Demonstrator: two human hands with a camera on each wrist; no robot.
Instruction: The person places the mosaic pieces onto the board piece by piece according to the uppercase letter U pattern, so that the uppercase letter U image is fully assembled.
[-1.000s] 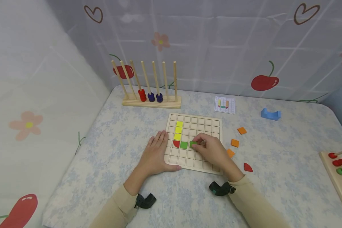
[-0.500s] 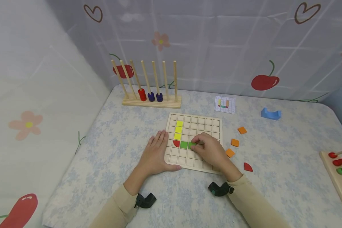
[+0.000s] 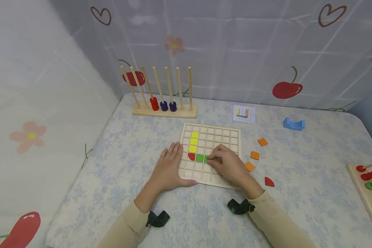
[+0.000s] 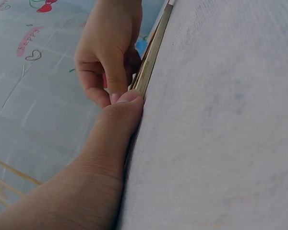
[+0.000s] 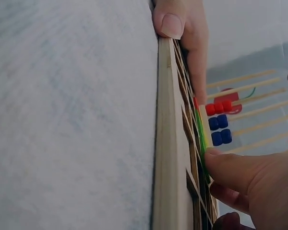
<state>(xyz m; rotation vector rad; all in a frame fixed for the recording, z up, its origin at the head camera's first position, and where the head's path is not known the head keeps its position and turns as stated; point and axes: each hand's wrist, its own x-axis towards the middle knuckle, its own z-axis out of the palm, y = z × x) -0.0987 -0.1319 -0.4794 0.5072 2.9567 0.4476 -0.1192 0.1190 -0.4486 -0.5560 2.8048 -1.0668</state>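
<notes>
A wooden grid board (image 3: 206, 167) lies flat on the table. My left hand (image 3: 170, 169) rests at its left side, fingers stretched along the edge and thumb at the near edge. With thumb and fingertips, my right hand (image 3: 230, 164) pinches a green square tile (image 3: 206, 158), partly hidden under the fingers, in a board cell. Left of it sits another green tile (image 3: 199, 158), then a red quarter-round tile (image 3: 191, 156). Above the red one stands a column of yellow tiles (image 3: 194, 141). In the right wrist view, the right thumb (image 5: 228, 167) reaches the row of tiles.
Orange tiles (image 3: 255, 155) and a red quarter-round tile (image 3: 269, 182) lie right of the board. Behind are a pattern card (image 3: 244, 114), a blue bridge-shaped block (image 3: 293, 124) and a peg rack with beads (image 3: 164, 112). Another bead frame (image 3: 364, 196) stands at far right.
My right hand has shifted slightly left and brought the green tile down into the cell beside the other green one. The left hand stays in place.
</notes>
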